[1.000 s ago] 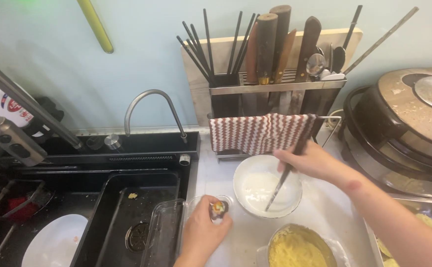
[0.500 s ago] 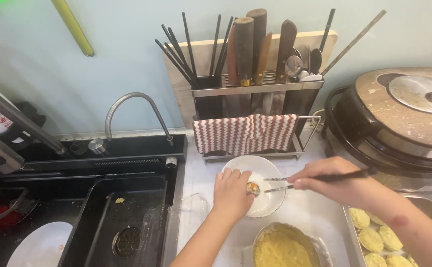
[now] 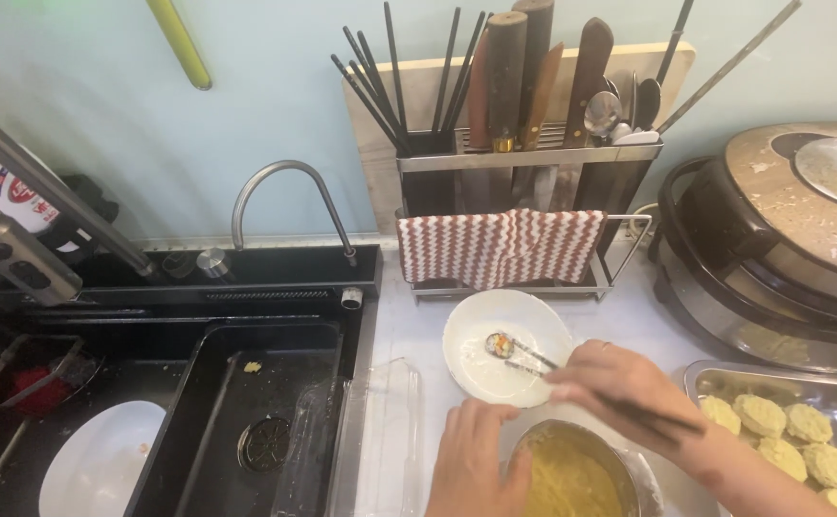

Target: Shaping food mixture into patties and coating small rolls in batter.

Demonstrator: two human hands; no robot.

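A: Sushi piece [image 3: 500, 344] where?
B: Over the white bowl [image 3: 466, 369], near the counter's [image 3: 418, 335] back edge, pinched in chopsticks [image 3: 543, 361] your right hand [image 3: 619, 388] clamps.
A: Left hand [image 3: 471, 460]?
B: Curled on the batter bowl's [image 3: 571, 474] rim, front edge.

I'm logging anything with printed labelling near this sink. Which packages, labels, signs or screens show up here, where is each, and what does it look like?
Labelled container: far left edge, behind the slanted metal bar by the sink; white body with a red and blue label, partly hidden.
No signs or screens are visible; the utensil rack, the cooker and the tray show no label.
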